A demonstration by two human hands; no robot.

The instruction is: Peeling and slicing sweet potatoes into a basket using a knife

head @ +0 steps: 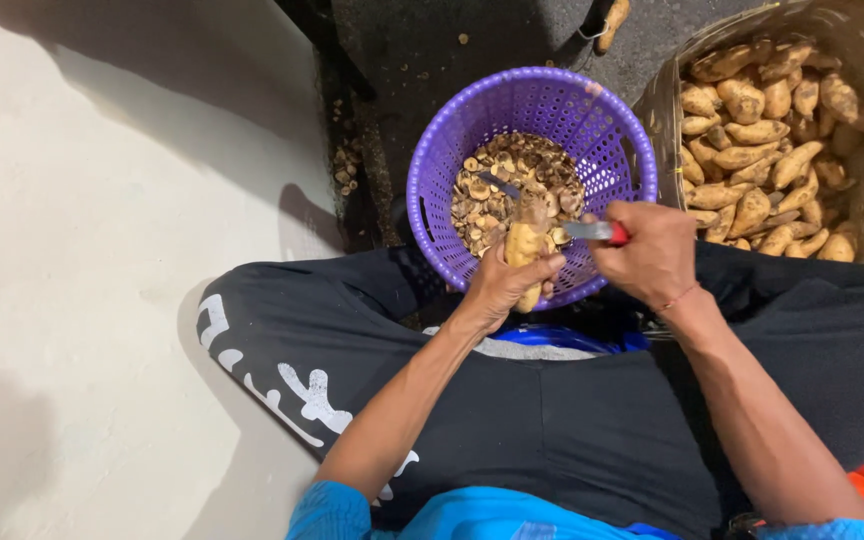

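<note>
My left hand grips a pale yellow sweet potato upright over the near rim of a purple plastic basket. My right hand holds a knife with a red handle, its blade pointing left at the sweet potato. The basket holds a heap of brown cut ends and peelings. A second dark blade lies among the scraps in the basket.
A large sack at the right is full of unpeeled sweet potatoes. My legs in black trousers spread below the basket. A pale floor lies at the left and a dark gutter with scraps runs beside it.
</note>
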